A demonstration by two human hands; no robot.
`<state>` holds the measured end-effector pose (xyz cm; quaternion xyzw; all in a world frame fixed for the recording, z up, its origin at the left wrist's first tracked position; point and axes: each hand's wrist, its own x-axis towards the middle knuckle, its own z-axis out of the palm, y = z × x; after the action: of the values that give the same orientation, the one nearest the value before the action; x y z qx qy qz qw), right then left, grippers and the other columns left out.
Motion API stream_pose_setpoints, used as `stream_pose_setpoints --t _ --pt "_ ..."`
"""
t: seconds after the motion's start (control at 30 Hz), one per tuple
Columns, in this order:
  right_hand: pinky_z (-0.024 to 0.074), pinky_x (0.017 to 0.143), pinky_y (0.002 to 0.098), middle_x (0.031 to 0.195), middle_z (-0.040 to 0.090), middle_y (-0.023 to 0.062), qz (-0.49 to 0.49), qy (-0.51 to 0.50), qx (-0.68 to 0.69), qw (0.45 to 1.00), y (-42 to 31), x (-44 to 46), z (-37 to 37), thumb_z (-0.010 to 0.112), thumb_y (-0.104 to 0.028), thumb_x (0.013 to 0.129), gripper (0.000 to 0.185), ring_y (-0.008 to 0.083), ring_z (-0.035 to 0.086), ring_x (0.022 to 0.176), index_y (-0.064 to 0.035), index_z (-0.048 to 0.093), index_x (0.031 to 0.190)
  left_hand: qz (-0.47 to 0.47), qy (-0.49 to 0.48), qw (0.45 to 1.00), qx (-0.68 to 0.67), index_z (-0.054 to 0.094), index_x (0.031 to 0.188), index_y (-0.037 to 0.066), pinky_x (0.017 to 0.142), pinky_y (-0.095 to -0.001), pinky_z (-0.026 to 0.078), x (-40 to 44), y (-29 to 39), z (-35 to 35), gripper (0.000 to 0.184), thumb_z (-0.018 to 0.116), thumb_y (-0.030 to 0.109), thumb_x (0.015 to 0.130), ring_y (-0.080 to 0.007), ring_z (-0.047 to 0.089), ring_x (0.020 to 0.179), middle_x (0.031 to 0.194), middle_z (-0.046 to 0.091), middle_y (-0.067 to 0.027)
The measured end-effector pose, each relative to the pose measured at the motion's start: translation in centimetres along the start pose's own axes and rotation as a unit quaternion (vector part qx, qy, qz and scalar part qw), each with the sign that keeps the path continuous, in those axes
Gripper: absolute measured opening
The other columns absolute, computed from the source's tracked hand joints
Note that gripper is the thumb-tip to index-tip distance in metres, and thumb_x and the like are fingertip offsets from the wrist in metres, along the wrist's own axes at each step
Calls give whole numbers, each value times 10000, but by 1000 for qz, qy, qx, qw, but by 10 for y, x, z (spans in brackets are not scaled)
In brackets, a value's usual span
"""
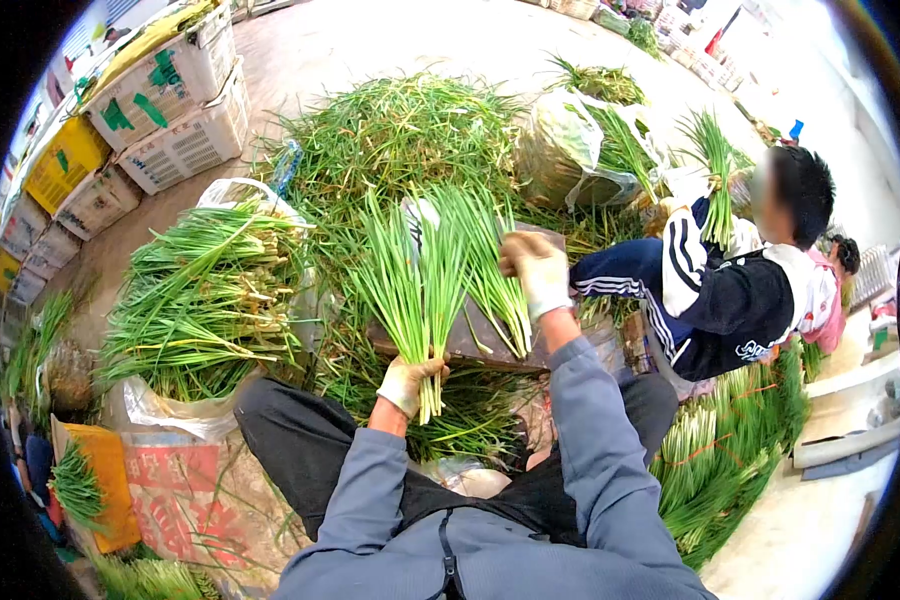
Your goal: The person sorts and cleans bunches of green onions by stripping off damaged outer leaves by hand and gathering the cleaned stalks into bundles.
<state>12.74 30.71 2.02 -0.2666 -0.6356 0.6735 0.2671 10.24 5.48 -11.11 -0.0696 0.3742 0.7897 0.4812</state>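
Observation:
My left hand (pixel 411 384), in a pale work glove, is wrapped round the lower stems of a bunch of garlic chives (pixel 417 285). The leaves fan out away from me, and the pale ends poke out below my fist. My right hand (pixel 535 270), gloved too, is raised on the right with its fingers curled in; what they hold, if anything, I cannot make out. Just below and left of it, a smaller bundle of chives (pixel 502 305) lies on a dark low board (pixel 460 345). My two hands are apart.
Loose leaves (pixel 400 130) are heaped beyond the board. On the left is a stack of untidy chives (pixel 205 290), with plastic crates (pixel 185 150) behind. A person (pixel 740 270) sits close on the right holding a bunch; tied bundles (pixel 730 450) lie nearer me.

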Motion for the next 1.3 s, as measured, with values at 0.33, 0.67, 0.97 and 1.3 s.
stream_pose_setpoints --t 0.33,0.67,0.97,1.3 --pt "550 836 349 1004 725 212 22 -236 -479 845 39 30 107 762 -373 817 613 262 709 870 35 624 1254 5 6 990 142 653 1112 -11 726 -332 574 -6 -4 -2 351 750 -17 774 -210 688 791 987 721 -118" --pt "469 478 260 749 674 76 -108 155 87 978 -62 97 15 704 -138 912 131 131 575 520 -18 677 958 60 61 988 131 642 1004 6 609 -298 545 -4 10 -2 183 715 -7 837 -172 651 658 824 693 -86" --pt "526 881 430 1008 707 226 30 -99 -586 804 112 -52 -1 693 -382 819 396 372 680 962 -67 717 1057 122 50 991 -13 596 1111 62 530 -287 505 18 9 -12 275 741 135 889 -141 596 590 891 681 -74" --pt "550 734 408 864 695 223 73 -42 -426 901 172 -82 40 674 -233 861 299 345 695 784 37 623 977 130 127 983 26 623 996 59 463 -280 500 21 7 -14 270 797 160 816 -130 568 523 717 612 -19"
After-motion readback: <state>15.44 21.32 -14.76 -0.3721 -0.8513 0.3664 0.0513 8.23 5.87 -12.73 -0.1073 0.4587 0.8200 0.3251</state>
